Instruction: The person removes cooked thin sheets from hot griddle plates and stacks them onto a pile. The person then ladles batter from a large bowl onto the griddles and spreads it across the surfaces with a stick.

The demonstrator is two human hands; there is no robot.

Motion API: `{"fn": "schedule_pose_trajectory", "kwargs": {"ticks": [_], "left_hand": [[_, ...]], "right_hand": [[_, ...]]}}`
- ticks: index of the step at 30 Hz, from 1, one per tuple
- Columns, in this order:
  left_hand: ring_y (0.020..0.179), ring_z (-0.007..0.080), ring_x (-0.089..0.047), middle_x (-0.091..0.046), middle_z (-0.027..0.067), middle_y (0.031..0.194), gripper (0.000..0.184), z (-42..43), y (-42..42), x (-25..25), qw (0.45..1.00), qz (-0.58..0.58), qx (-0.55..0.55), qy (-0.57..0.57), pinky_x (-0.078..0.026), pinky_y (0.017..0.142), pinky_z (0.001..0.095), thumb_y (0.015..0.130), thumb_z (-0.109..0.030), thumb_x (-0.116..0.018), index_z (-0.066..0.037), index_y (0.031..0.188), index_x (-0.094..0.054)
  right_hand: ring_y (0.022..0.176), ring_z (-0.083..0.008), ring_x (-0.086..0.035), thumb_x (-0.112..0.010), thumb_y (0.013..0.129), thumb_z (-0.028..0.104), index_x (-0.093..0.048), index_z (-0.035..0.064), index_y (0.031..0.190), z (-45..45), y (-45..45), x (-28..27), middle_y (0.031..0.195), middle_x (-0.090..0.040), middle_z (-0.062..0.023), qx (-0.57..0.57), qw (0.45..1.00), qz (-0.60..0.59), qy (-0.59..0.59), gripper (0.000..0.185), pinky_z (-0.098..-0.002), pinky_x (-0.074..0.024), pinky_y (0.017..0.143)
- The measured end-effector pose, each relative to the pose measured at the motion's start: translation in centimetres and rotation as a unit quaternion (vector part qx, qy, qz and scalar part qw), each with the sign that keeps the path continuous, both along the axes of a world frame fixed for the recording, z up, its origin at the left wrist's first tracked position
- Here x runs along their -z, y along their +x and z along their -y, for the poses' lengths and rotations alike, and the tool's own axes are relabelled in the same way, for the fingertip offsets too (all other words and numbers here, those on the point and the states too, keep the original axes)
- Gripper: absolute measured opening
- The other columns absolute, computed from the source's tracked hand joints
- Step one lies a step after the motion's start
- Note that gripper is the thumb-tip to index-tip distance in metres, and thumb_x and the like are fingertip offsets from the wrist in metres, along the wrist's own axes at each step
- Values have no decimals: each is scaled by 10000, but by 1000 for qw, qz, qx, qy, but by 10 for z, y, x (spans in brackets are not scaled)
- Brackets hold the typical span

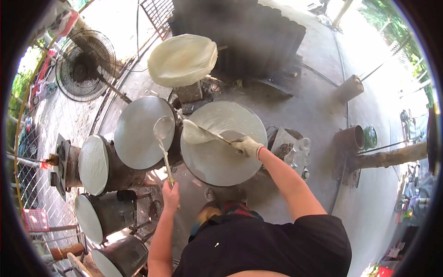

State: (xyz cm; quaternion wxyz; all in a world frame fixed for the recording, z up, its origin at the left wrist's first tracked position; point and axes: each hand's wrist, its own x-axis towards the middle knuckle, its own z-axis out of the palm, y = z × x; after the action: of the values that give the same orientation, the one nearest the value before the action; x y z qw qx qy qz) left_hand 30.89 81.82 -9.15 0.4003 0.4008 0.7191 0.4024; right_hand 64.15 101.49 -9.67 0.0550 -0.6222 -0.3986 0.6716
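My left hand is closed around the handle of a ladle, whose round bowl hangs over the right part of a grey round griddle. My right hand, in a whitish knitted glove, grips a long-handled tool above the large round griddle in front of me. A pale, rounded shape lies at the tool's far end; whether it is the tool's head or lifted batter I cannot tell. Swirled pale batter coats the far part of this griddle.
Beyond the griddles, a wide, thin pale sheet rests on a support. More round-topped drums curve along the left, one coated white. A standing fan is at far left. Clear containers stand right of the griddle, and a log farther right.
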Motion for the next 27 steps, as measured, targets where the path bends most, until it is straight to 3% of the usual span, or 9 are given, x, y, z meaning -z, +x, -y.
{"fn": "schedule_pose_trajectory", "kwargs": {"ticks": [2,6,7,9,11,17,22,25,27], "left_hand": [[642,330,-587,-555,154,667,157,13,14,2,991,-132,6,-3,-435,612,447,863,-122,-582,-3,882,-481],[733,450,-587,-603,234,749,170,48,44,11,962,-260,63,-57,-438,632,518,866,-144,-571,-18,940,-484],[728,455,-586,-603,239,747,173,66,51,10,956,-275,68,-78,-440,632,525,867,-148,-566,-22,946,-478],[719,465,-586,-603,250,745,180,100,67,5,943,-303,79,-116,-444,631,541,871,-158,-556,-29,959,-466],[709,468,-587,-603,254,738,176,131,79,4,936,-309,97,-134,-450,629,545,876,-164,-544,-32,956,-460],[704,466,-594,-610,253,738,176,167,107,-1,928,-317,101,-170,-461,636,545,882,-172,-535,-28,950,-460],[707,466,-594,-612,252,742,177,171,121,-2,930,-322,101,-149,-456,638,548,878,-163,-543,-24,948,-459],[707,468,-589,-610,249,738,177,170,124,-3,929,-325,108,-137,-453,635,547,877,-159,-545,-23,946,-456],[706,469,-586,-610,246,738,175,172,123,-2,930,-321,117,-133,-451,632,547,877,-158,-544,-23,942,-454]], "right_hand": [[450,-90,-446,-635,856,297,-684,135,1071,22,24,17,629,-550,3,-68,997,-44,-2,274,-265,-347,406],[454,-100,-456,-648,845,316,-697,89,892,41,87,23,621,-550,-10,-29,998,-39,48,237,-266,-345,414],[459,-105,-462,-660,832,323,-701,88,891,22,79,-7,639,-559,-15,-16,990,131,-57,245,-266,-353,421],[453,-106,-459,-669,822,350,-696,90,942,-4,80,6,645,-560,-12,143,986,73,-38,287,-272,-361,416],[443,-105,-445,-664,823,379,-699,110,987,-9,55,14,634,-552,-6,55,989,-48,131,317,-279,-351,398],[421,-100,-409,-674,837,371,-690,159,1029,11,46,14,630,-550,2,-219,975,-27,-38,287,-276,-317,372],[426,-92,-405,-638,857,315,-685,127,1046,-6,59,18,612,-520,11,77,994,-16,70,271,-260,-324,388],[426,-98,-413,-657,841,311,-686,122,1076,18,50,13,624,-531,-4,-154,988,-14,-10,302,-261,-340,396],[429,-110,-421,-685,811,349,-694,111,1048,30,71,34,649,-549,-26,-161,986,-43,-8,336,-279,-348,396]]}}
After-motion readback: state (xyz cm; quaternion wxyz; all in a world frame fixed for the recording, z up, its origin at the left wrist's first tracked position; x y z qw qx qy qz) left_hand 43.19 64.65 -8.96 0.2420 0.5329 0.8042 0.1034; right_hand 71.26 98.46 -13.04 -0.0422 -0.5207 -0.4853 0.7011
